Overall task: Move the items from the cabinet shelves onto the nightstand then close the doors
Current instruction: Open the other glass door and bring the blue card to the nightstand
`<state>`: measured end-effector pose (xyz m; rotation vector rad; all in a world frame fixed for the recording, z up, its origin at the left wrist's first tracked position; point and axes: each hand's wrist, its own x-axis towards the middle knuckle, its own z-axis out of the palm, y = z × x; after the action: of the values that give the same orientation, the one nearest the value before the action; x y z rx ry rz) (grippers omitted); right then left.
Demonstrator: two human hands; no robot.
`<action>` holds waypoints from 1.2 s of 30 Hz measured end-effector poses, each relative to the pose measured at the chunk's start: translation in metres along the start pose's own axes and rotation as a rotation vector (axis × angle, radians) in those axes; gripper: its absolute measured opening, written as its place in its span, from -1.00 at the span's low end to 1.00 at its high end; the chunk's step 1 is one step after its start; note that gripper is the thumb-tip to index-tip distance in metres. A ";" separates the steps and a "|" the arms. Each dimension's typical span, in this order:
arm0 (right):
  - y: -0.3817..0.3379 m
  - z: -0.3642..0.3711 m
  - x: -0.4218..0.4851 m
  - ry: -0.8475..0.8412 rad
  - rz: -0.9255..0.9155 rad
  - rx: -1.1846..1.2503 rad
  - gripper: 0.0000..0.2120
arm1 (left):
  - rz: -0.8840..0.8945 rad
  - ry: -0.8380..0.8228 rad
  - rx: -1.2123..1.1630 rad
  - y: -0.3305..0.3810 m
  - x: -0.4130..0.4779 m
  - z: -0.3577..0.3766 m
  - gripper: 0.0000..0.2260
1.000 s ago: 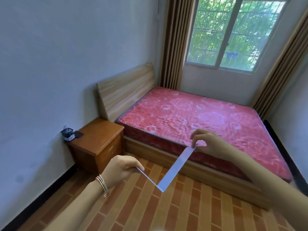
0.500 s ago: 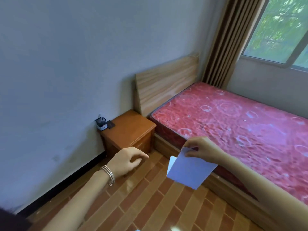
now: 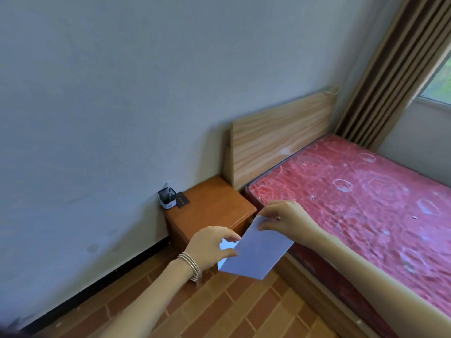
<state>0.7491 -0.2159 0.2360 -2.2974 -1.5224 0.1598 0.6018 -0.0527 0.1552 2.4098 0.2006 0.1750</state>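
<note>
1. Left hand (image 3: 212,247) is pinching the left edge of the white sheet (image 3: 258,254).
2. Right hand (image 3: 285,219) is pinching its top corner.
3. The sheet is hanging in the air, just in front of the nightstand worktop (image 3: 214,203), with a plain face showing.
4. Pen holder (image 3: 167,199) and dark flat card (image 3: 182,199) are sitting at the worktop's back corner. The holder's label is too blurred to read.
</note>
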 end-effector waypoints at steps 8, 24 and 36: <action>0.070 0.003 0.098 -0.136 -0.027 0.169 -0.83 | -0.234 0.301 -0.072 -0.049 0.084 -0.003 -0.90; 0.207 0.065 0.304 -0.379 -0.054 0.008 -0.85 | -0.690 0.264 -0.132 -0.161 0.224 0.017 -0.84; 0.260 0.196 0.445 -0.494 0.008 -0.105 -0.81 | -0.765 -0.001 0.171 -0.310 0.284 0.047 -0.65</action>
<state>1.0960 0.1470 0.0094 -2.4664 -1.7824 0.7112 0.8584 0.2018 -0.0655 2.3168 1.1408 -0.2030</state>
